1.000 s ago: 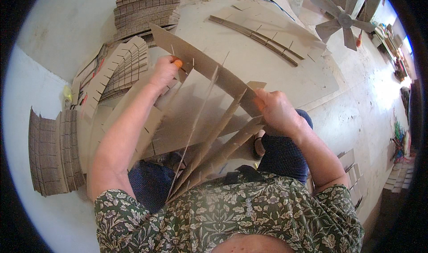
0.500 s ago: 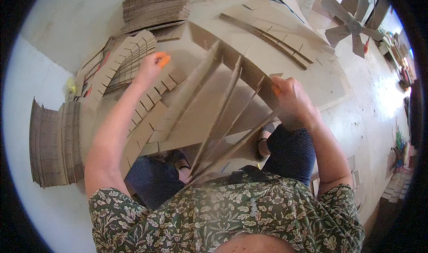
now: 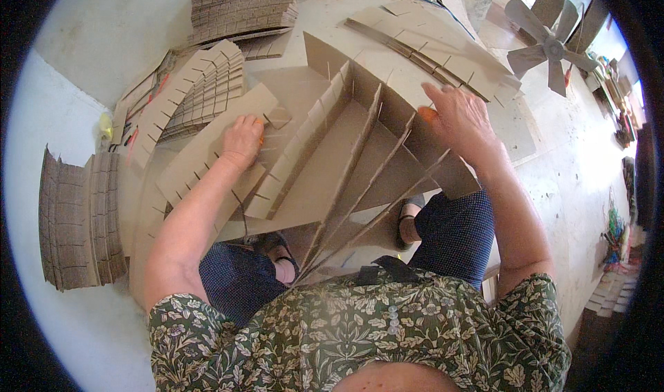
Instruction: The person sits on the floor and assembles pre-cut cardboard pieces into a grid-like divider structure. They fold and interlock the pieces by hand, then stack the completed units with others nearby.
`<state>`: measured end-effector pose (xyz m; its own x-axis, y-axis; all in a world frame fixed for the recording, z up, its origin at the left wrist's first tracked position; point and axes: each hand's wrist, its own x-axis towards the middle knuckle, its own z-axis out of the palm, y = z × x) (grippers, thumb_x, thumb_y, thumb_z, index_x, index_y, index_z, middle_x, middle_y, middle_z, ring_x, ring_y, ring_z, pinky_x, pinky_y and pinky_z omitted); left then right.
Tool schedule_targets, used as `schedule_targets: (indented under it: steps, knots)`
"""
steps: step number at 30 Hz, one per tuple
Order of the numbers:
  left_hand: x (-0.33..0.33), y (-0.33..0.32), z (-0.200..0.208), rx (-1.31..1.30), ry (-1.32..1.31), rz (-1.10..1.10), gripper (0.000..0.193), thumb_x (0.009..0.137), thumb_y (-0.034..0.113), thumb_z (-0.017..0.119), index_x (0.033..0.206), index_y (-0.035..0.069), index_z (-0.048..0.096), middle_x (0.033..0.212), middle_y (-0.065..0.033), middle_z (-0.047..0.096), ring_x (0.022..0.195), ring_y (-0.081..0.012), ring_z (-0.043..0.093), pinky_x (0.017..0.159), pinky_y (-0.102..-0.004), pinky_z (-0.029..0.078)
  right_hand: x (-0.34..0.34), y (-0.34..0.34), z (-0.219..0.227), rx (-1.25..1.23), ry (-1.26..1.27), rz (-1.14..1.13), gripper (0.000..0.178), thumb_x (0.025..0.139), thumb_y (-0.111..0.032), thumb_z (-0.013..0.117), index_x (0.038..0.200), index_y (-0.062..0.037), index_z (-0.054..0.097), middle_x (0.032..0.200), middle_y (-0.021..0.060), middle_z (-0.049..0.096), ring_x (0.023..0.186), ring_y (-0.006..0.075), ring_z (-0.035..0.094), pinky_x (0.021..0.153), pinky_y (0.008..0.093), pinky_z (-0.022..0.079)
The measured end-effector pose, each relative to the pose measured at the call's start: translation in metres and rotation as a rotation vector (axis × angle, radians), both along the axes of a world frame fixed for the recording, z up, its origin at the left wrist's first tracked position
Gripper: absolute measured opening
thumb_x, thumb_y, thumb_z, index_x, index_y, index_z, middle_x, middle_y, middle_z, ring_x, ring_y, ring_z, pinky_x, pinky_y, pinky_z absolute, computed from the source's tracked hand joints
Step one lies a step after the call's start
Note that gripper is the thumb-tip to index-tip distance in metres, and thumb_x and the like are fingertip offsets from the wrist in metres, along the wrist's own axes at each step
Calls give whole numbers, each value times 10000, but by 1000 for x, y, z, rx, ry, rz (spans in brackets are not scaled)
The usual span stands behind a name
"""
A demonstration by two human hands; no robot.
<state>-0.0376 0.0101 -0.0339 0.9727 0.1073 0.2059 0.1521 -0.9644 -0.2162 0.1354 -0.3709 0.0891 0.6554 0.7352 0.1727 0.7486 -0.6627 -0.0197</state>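
Observation:
My left hand is closed on a slotted cardboard strip, with an orange cover showing on a finger. To its right stands a partly joined cardboard divider: a long cross strip runs along the far side. Several slotted strips meet it and fan in toward my shirt, where their near ends come close together. My right hand is at the top edge of the cross strip, its fingers apart and an orange cover on the thumb. Whether it touches the strip is hard to tell.
Slotted cardboard pieces lie at the far left, below a tall cardboard stack. Another stack stands by the left wall. Beyond the divider lie narrow slotted strips. A fan stands at the far right.
My left hand has come down and nearer, and now holds a slotted strip. My right hand has loosened from the cross strip, its fingers lifting and spreading. The divider has tilted slightly.

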Motion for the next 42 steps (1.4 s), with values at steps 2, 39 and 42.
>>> schedule_targets:
  steps: [2, 39, 42]
  knots:
    - [3, 4, 1, -58, -72, 14, 220, 811, 123, 573, 1023, 66, 561, 1000, -120, 590, 923, -329, 588, 695, -412, 527, 6, 16, -6, 76, -60, 32, 414, 886, -205, 580, 1268, -71, 497, 867, 199, 651, 852, 360, 644, 705, 463, 504]
    - [144, -22, 59, -1528, -36, 488, 218, 972, 213, 444, 1013, 66, 600, 745, -34, 630, 621, -118, 554, 537, -263, 417, 6, -2, -34, 448, 287, 194, 343, 862, -52, 549, 1202, -80, 520, 715, 248, 598, 687, 406, 610, 602, 471, 474]
    - [151, -6, 42, -1585, -42, 455, 208, 955, 194, 456, 962, 69, 622, 712, -30, 602, 590, -112, 514, 500, -268, 372, 6, 1, -37, 438, 266, 191, 314, 845, -59, 534, 1159, -73, 524, 703, 239, 599, 682, 410, 609, 601, 482, 475]
